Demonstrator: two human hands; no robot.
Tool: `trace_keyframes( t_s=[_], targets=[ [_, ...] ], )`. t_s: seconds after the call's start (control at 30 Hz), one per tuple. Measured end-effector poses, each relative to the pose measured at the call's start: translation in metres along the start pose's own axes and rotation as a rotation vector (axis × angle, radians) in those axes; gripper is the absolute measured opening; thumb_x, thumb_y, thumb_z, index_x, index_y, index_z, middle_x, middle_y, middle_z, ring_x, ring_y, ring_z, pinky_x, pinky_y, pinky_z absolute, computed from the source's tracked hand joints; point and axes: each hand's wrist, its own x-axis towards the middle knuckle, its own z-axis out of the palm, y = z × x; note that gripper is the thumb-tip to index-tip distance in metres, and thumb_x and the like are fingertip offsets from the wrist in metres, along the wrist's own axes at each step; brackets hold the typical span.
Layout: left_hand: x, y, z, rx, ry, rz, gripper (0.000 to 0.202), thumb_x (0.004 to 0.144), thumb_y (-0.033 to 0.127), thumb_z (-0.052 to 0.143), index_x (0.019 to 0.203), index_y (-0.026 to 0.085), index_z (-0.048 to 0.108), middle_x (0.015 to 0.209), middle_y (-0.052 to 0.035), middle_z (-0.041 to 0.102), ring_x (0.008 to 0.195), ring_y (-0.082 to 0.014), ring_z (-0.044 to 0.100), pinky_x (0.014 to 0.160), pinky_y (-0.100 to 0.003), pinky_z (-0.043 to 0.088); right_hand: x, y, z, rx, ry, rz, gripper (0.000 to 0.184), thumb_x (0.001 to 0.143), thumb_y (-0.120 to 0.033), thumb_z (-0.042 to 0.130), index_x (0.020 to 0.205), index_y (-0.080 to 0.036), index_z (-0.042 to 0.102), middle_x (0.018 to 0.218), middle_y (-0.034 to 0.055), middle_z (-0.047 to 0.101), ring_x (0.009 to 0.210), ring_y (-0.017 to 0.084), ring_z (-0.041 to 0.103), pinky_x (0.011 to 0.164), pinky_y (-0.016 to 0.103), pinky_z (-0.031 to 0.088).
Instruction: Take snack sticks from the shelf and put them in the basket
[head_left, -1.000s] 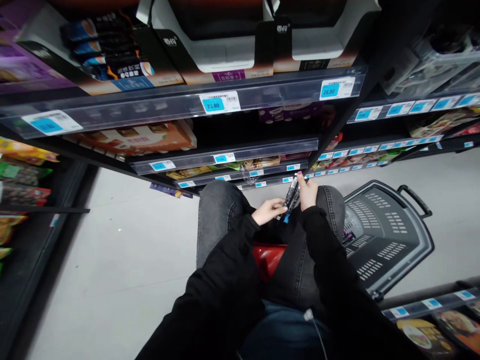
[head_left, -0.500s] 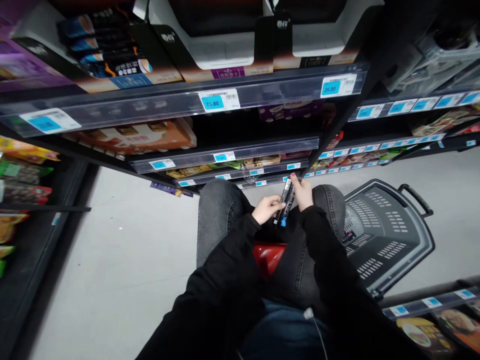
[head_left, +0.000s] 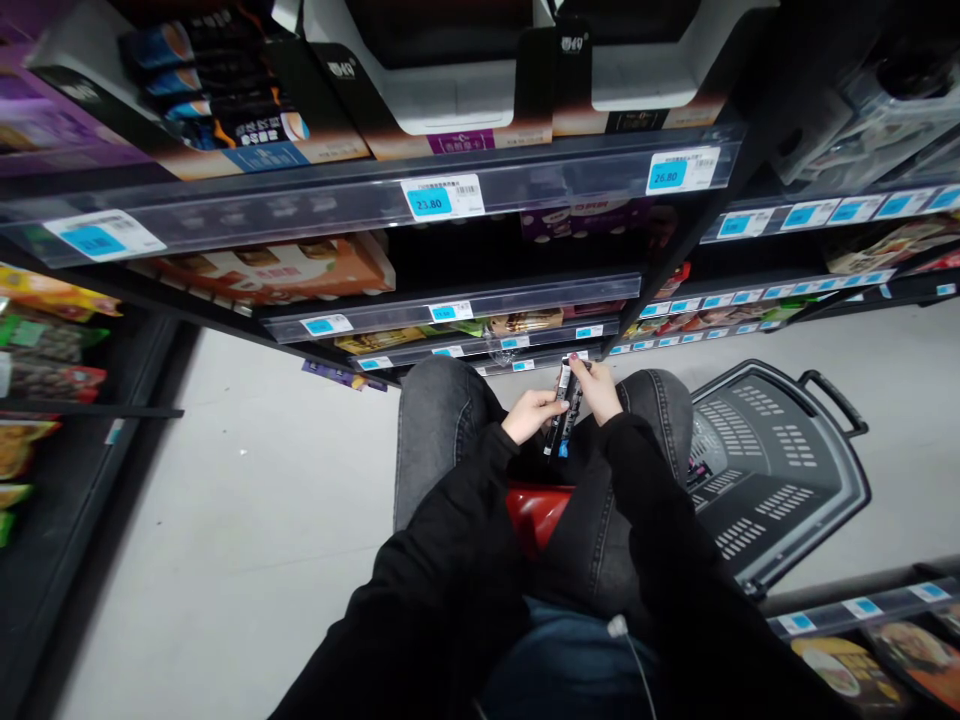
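Note:
Above my knees, both hands hold slim black stick packets [head_left: 553,432] with white print and a blue end. My left hand [head_left: 534,415] is closed on them from the left, thumb lying across the front. From the right, my right hand [head_left: 598,390] pinches their upper end. The exact number of packets is hard to make out. Similar dark stick packets with blue and orange ends lie in an open display box [head_left: 300,150] on the upper shelf. Two neighbouring display boxes [head_left: 450,110] show pale bare insides.
A shelf edge with price tags [head_left: 442,198] runs across in front of me, with lower shelves beneath. At my right on the floor stands a grey shopping basket [head_left: 795,440]. Under me is a red seat [head_left: 538,515]. More shelving [head_left: 45,560] lines the left.
The packets have turned slightly more upright and shifted a little left. My right hand has moved slightly left with them, and both hands keep their hold.

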Motion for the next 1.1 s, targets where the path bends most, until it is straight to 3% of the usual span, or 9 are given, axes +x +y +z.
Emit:
trace_keyframes(
  t_s=[0.17,0.37,0.47,0.6,0.77,0.93,1.1],
  targets=[
    [-0.001,0.005,0.000,-0.082,-0.074,-0.082,0.036,0.056,0.043,0.077,0.062,0.009,0.064,0.061,-0.0041,0.064,0.056,-0.0135,0.059,0.057,-0.024,0.048,-0.003,-0.003,-0.002,0.000,-0.033,0.028,0.054,0.069,-0.068,0.054,0.054,-0.016,0.053,0.052,0.0026,0.053,0.053,0.015,0.052,0.054,0.027,0.040],
    [-0.003,0.007,0.001,-0.134,-0.105,-0.155,0.034,0.037,0.023,0.086,0.061,0.009,0.066,0.059,-0.0033,0.064,0.054,-0.0122,0.059,0.052,-0.021,0.049,-0.006,-0.007,0.000,0.019,-0.056,0.055,0.052,0.069,-0.066,0.055,0.056,-0.015,0.055,0.056,0.0041,0.057,0.053,0.014,0.051,0.053,0.027,0.040],
    [-0.001,0.004,0.002,-0.189,-0.028,-0.143,0.033,0.037,0.019,0.086,0.061,0.008,0.065,0.057,-0.0041,0.064,0.052,-0.0121,0.059,0.050,-0.021,0.048,-0.004,-0.006,0.001,0.042,-0.076,0.062,0.049,0.070,-0.065,0.054,0.067,-0.016,0.057,0.067,0.0041,0.060,0.062,0.015,0.055,0.058,0.027,0.044],
    [0.005,-0.003,-0.006,-0.344,0.207,-0.054,0.037,0.048,0.029,0.083,0.071,0.009,0.064,0.066,-0.0058,0.067,0.060,-0.0159,0.063,0.059,-0.027,0.053,-0.003,-0.003,0.001,0.051,-0.153,0.132,0.042,0.069,-0.057,0.058,0.085,-0.018,0.057,0.080,0.0027,0.062,0.065,0.013,0.058,0.056,0.025,0.047],
    [0.010,-0.005,-0.021,-0.526,0.447,0.058,0.034,0.060,0.034,0.077,0.076,0.010,0.058,0.075,-0.0070,0.067,0.074,-0.0178,0.066,0.076,-0.034,0.053,-0.008,-0.001,0.005,0.044,-0.328,0.237,0.038,0.056,-0.034,0.077,0.082,-0.015,0.057,0.068,0.0024,0.065,0.056,0.015,0.061,0.051,0.027,0.051],
    [0.009,0.001,-0.019,-0.614,0.488,0.097,0.033,0.060,0.029,0.078,0.078,0.011,0.056,0.076,-0.0037,0.066,0.074,-0.0151,0.066,0.081,-0.034,0.052,-0.010,-0.006,0.004,0.087,-0.342,0.207,0.031,0.061,-0.035,0.074,0.074,-0.012,0.059,0.060,0.0027,0.064,0.048,0.012,0.060,0.045,0.021,0.049],
    [0.005,0.008,-0.014,-0.615,0.430,0.075,0.047,0.044,0.017,0.084,0.081,0.011,0.055,0.070,-0.0014,0.065,0.068,-0.0155,0.065,0.076,-0.033,0.053,-0.011,-0.010,0.001,0.126,-0.333,0.188,0.037,0.055,-0.037,0.078,0.074,-0.011,0.059,0.060,0.0018,0.064,0.047,0.012,0.060,0.043,0.020,0.049]
  ],
)
